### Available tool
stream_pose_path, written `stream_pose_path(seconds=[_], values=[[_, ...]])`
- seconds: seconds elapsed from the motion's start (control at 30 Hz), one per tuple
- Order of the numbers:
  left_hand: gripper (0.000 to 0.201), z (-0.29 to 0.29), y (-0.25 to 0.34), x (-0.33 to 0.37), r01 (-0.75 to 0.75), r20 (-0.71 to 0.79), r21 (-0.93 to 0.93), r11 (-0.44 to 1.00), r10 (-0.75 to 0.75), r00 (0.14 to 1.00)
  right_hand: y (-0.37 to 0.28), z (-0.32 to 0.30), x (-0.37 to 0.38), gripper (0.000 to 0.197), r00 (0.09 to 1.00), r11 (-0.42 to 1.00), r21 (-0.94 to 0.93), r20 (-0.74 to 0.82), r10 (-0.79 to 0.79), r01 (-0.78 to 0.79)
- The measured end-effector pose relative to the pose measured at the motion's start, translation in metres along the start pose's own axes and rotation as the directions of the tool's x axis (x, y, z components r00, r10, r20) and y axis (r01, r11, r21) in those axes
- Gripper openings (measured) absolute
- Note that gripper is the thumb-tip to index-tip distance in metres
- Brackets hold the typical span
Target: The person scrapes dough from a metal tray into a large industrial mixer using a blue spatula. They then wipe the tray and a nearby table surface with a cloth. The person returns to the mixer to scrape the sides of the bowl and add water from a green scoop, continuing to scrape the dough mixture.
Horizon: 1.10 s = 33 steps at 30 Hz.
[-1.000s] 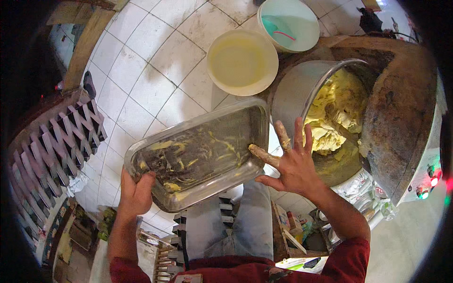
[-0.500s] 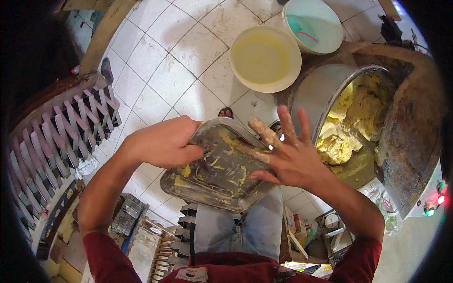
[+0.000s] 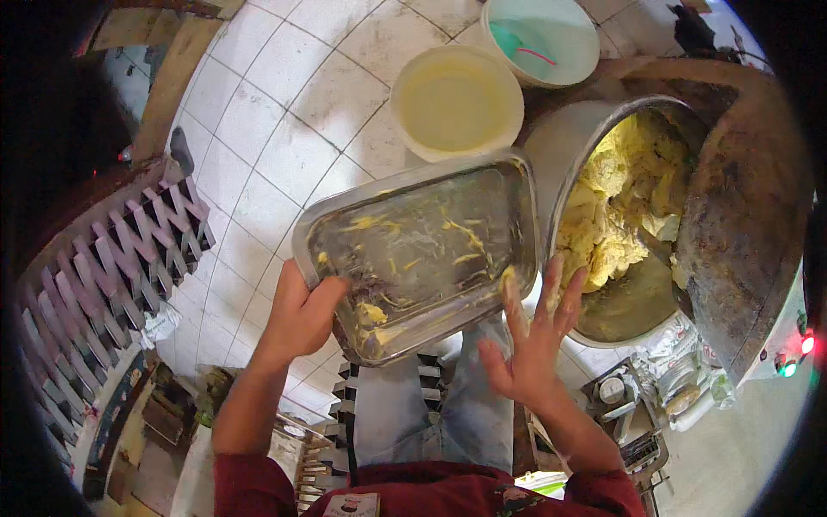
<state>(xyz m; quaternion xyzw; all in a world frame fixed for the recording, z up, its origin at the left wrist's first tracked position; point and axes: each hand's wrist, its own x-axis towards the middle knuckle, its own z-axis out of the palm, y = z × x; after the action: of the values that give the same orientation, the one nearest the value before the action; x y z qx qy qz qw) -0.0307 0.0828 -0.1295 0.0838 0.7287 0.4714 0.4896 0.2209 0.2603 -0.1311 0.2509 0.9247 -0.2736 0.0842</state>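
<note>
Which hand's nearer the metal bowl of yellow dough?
Right. The right hand is at the lower left of the bowl, overlapping its rim in view; contact unclear. The left hand is farther left, gripping the metal pan by its left end.

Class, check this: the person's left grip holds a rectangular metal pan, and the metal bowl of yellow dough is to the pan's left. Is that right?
Not quite: the metal bowl of yellow dough is to the right of the pan, not its left, as the head view shows. The left grip does hold the pan.
</note>
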Motion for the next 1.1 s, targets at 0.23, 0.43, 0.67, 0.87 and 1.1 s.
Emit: stream_pose_path(seconds=[0.23,0.43,0.67,0.87,1.1], values=[[0.039,0.038,-0.007,-0.026,-0.05,-0.098,-0.108,0.993,0.039,0.994,0.011,0.002,0.074,0.085,0.989,0.969,-0.221,0.075,0.127,-0.108],[0.034,0.06,-0.014,-0.02,0.012,-0.123,-0.205,0.979,-0.038,0.992,-0.022,0.016,0.078,0.076,0.987,0.994,-0.046,0.133,-0.095,0.102],[0.038,0.063,-0.017,-0.031,-0.051,-0.225,-0.242,0.969,-0.005,0.974,-0.007,-0.005,0.057,0.081,0.989,0.989,-0.064,0.078,-0.128,0.133],[0.039,0.053,-0.018,-0.031,-0.145,-0.156,-0.14,0.979,0.123,0.98,-0.026,0.001,0.088,0.078,0.979,0.982,-0.082,0.13,-0.157,0.169],[0.043,0.048,-0.027,-0.029,-0.217,-0.221,-0.066,0.974,0.198,0.955,-0.06,0.024,0.094,0.072,0.944,0.954,0.111,0.151,-0.293,0.278]])
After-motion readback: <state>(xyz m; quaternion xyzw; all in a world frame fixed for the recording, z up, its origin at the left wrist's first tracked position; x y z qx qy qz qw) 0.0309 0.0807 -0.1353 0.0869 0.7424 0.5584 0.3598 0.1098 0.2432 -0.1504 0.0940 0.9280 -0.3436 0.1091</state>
